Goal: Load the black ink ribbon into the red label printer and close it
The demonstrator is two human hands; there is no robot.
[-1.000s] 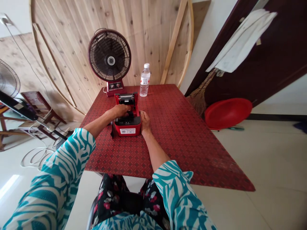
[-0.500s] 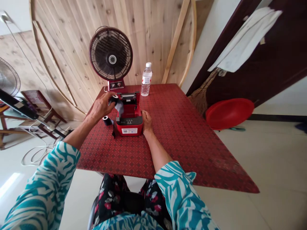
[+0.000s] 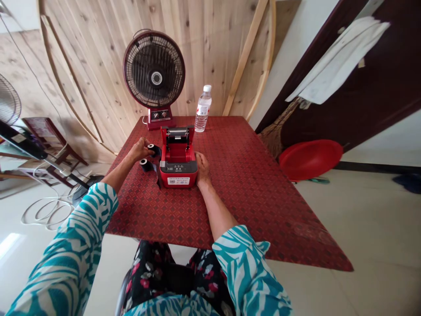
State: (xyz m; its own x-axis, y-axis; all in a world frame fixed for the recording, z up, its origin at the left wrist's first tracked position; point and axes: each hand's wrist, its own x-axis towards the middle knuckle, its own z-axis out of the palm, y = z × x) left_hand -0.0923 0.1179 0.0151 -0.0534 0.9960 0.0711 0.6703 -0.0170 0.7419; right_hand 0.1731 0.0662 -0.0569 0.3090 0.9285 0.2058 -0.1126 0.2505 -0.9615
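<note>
A small red and black label printer (image 3: 178, 168) stands on the table with its lid raised toward the far side, its inner bay bare. My right hand (image 3: 202, 168) presses along its right side, fingers curled round the edge. To the printer's left, my left hand (image 3: 139, 150) pinches a black ribbon roll (image 3: 152, 148) with a white core, down at the tabletop. Just nearer to me lies a second black roll (image 3: 144, 164), also white-cored. A dark loose strip (image 3: 158, 176) trails from it against the printer's left side.
The table (image 3: 250, 193) has a red patterned cover. Behind the printer stand a dark red fan (image 3: 156, 79) and a water bottle (image 3: 203, 109). A red basin (image 3: 311, 160) and a broom (image 3: 274, 134) are right of the table. At left are a chair (image 3: 49, 140) and loose cable (image 3: 49, 210).
My left hand has lifted a black roll out of the printer's bay and carried it left, down to the table beside the other roll. My right hand has stayed at the printer's side.
</note>
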